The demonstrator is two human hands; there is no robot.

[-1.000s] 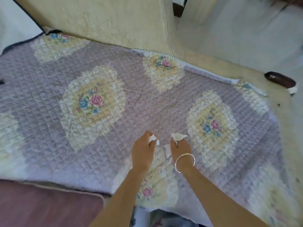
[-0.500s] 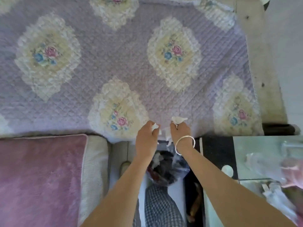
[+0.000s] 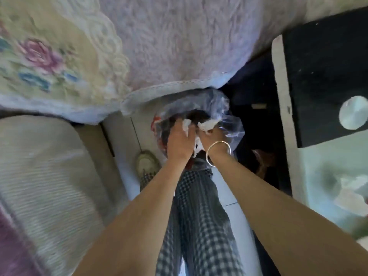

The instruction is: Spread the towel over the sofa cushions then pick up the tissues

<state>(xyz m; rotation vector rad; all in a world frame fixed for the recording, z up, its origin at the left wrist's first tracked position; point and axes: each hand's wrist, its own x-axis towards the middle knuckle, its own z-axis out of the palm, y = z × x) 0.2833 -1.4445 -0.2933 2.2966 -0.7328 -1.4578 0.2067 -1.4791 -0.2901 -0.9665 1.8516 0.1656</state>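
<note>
Head view, blurred: lilac floral towel [image 3: 179,46] lies over the sofa seat, its hem above the pale tiled floor [image 3: 123,140]. Just below, left hand [image 3: 179,142] and right hand [image 3: 214,137] each clutch crumpled tissues [image 3: 186,124], fingers curled, at a clear plastic bag [image 3: 223,108]. Black table [image 3: 322,76] at right.

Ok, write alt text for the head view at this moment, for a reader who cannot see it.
The left hand and the right hand each hold crumpled white tissues at the mouth of a clear plastic bag. The edge of a lilac floral towel lies just beyond the bag, and checked trousers show below the arms.
</note>
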